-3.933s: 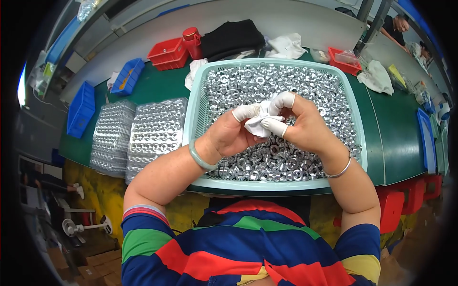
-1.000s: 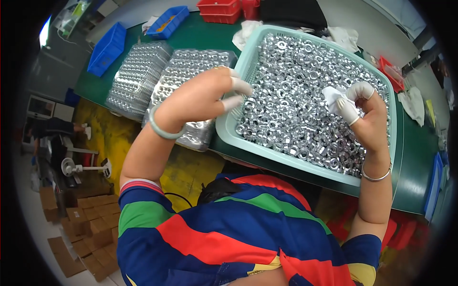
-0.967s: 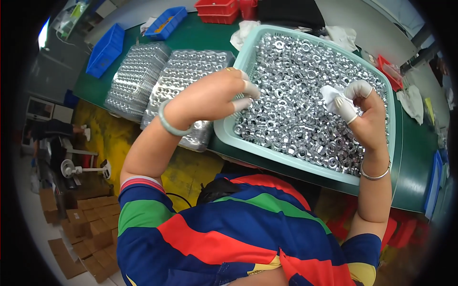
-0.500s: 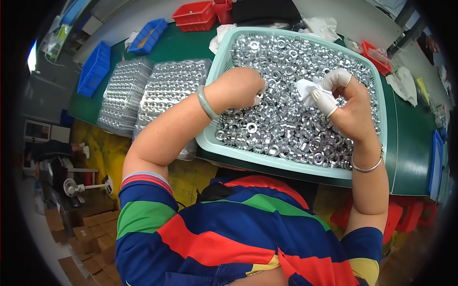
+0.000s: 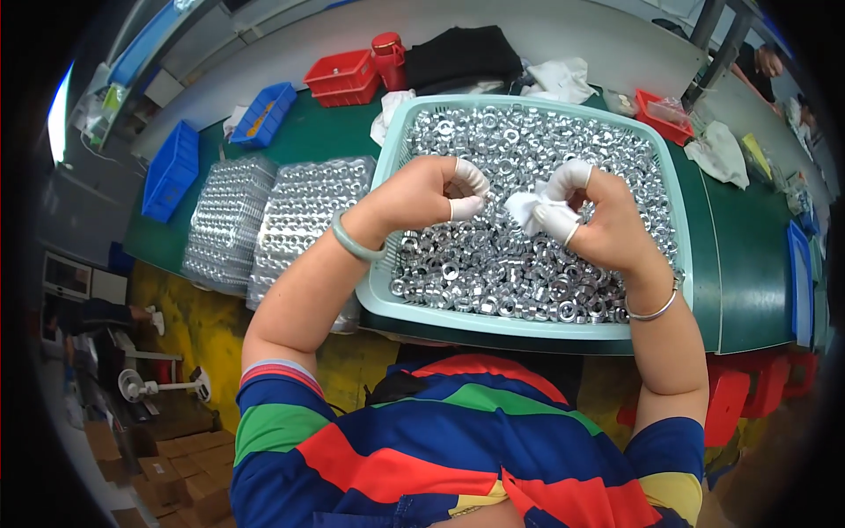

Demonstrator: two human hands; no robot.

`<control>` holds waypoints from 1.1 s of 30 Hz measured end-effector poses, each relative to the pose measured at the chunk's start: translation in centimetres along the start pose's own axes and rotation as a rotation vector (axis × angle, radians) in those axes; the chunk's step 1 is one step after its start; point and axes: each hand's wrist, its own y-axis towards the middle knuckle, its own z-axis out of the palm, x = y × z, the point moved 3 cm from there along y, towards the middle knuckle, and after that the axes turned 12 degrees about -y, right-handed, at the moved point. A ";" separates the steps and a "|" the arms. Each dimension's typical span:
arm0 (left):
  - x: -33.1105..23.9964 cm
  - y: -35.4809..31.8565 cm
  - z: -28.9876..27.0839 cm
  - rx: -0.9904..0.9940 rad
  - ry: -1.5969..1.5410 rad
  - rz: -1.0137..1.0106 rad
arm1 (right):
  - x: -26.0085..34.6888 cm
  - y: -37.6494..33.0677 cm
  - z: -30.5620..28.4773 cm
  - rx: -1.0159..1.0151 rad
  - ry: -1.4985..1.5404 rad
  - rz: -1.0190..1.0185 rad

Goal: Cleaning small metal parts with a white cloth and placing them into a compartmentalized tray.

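A pale green plastic basket point(image 5: 493, 326) full of shiny metal ring-shaped parts point(image 5: 528, 286) sits before me on the green table. Above its left half hovers my left hand point(image 5: 421, 194), thumb and fingers in white finger cots and curled into a pinch; whatever lies between the tips is too small or hidden to make out. My right hand point(image 5: 607, 227), also in white finger cots, grips a crumpled white cloth point(image 5: 525, 209) over the middle of the basket. Its fingers are bent around the cloth, and any part inside the folds is hidden.
Two stacks of clear plastic trays point(image 5: 231, 220) holding metal parts stand left of the basket. Behind are blue bins point(image 5: 264, 116), a red basket point(image 5: 341, 77), a red cup point(image 5: 388, 63) and black cloth point(image 5: 462, 60). Another red bin point(image 5: 664, 119) stands far right; a person point(image 5: 759, 72) is beyond.
The view has shifted, with the basket lower in it. My hands are closer together; the right, with its cloth, has moved left, and the left hand's fingertips now show more clearly.
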 end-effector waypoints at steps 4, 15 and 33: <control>-2.7 0.1 1.7 0.094 -0.449 0.063 | 0.6 -0.1 0.3 0.105 -0.052 -0.117; -1.1 0.6 3.4 0.170 -1.279 0.071 | 0.5 -0.3 -0.4 0.036 -0.027 -0.159; 0.1 1.6 1.8 -0.069 -1.499 0.107 | 0.2 0.9 -0.2 0.028 -0.047 -0.149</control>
